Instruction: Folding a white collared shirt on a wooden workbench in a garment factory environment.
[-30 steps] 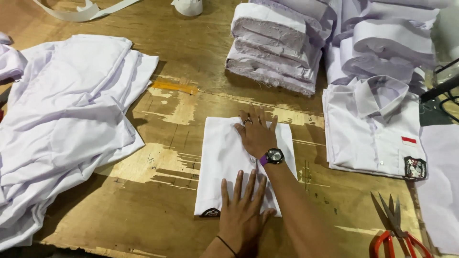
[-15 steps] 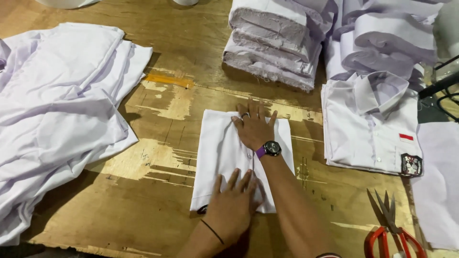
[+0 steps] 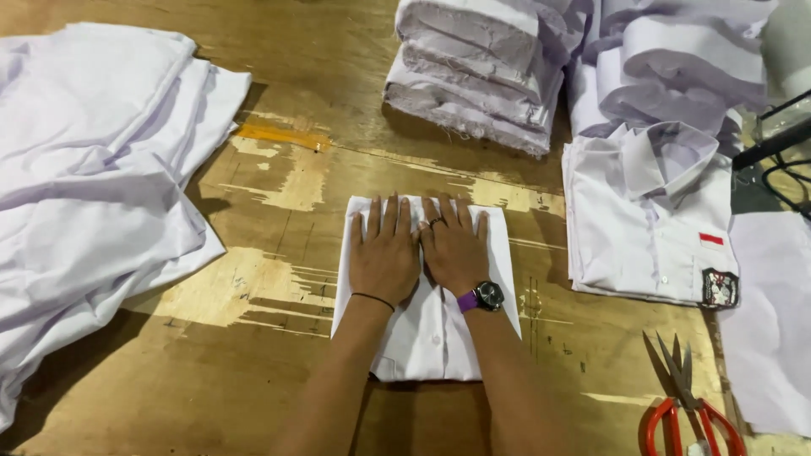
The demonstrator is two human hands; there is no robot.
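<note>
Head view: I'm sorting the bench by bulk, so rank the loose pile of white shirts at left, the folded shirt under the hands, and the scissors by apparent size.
1. Loose pile of white shirts, partly cut off.
2. Folded shirt, under left hand and right hand.
3. Scissors, partly cut off.

Head view. A folded white shirt (image 3: 427, 338) lies flat at the middle of a worn wooden table (image 3: 279, 371). The left hand (image 3: 384, 253) and right hand (image 3: 452, 249) rest side by side, palms down and fingers spread, on the shirt's far half. Left of this shirt: a loose heap of white garments (image 3: 93, 169). Beyond it: stacked folded shirts (image 3: 481, 67). Right of it: a collared shirt with a badge (image 3: 650, 219). Near right: red-handled scissors (image 3: 684, 397).
</note>
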